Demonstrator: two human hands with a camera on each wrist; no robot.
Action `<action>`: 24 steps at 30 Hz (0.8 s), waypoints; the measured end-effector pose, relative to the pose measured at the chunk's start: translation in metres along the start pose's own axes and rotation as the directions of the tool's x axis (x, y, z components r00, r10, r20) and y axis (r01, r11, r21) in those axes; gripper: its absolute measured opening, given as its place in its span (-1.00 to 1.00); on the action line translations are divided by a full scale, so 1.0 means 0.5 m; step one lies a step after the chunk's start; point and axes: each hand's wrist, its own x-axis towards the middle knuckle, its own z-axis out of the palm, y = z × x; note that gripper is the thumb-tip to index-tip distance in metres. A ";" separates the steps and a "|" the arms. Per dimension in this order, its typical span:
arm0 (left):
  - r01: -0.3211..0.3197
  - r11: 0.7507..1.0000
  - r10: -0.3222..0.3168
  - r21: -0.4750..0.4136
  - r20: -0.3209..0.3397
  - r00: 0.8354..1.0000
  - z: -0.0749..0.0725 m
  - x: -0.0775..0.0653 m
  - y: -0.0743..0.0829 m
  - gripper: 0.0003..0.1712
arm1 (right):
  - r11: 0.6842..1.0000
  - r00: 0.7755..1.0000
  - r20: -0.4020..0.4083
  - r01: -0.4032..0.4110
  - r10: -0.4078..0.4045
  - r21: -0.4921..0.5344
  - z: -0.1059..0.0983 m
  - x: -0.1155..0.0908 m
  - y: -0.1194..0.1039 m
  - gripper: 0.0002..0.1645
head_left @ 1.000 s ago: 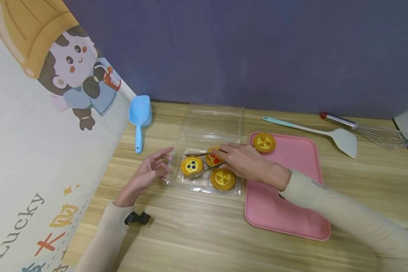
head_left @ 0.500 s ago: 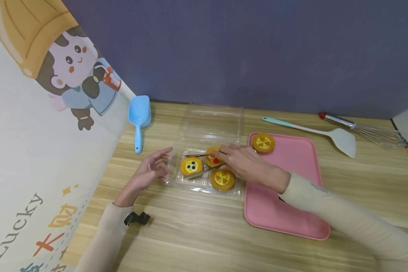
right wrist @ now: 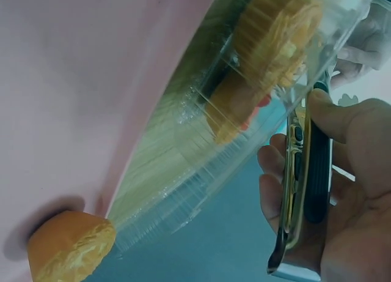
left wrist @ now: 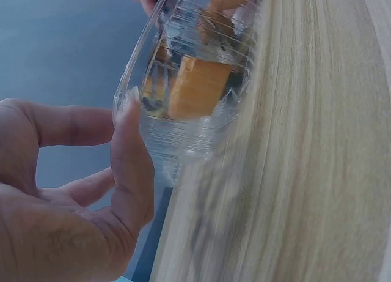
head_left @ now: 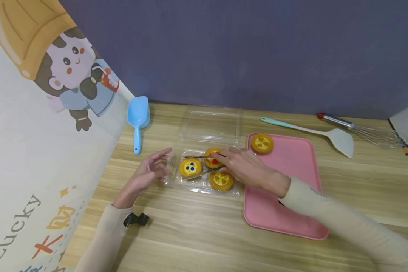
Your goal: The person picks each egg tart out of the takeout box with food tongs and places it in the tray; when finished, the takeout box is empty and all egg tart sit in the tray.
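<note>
My right hand [head_left: 246,166] holds metal tongs [right wrist: 299,172] with dark grips. In the head view, the arms of the tongs lie spread on either side of a tart with blue dots [head_left: 190,167]. That tart sits in a clear plastic container [head_left: 204,186], beside a tart with red pieces [head_left: 212,160], partly covered by the right fingers, and a tart with orange wedges [head_left: 221,180]. My left hand [head_left: 147,174] is at the container's left edge; in the left wrist view its thumb and a finger pinch the clear rim.
The container's lid [head_left: 212,124] lies open toward the wall. A pink tray [head_left: 285,223] on the right bears another orange-wedge tart [head_left: 262,143]. Behind it lie a spatula [head_left: 340,140] and a whisk [head_left: 340,121]. A blue scoop [head_left: 138,113] lies at the left by the wall.
</note>
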 end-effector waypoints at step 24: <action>0.001 1.000 -0.001 0.005 0.012 1.000 -0.007 0.003 -0.005 -0.07 | 0.986 0.975 -0.150 -0.152 0.161 0.074 -0.076 -0.128 0.046 -0.31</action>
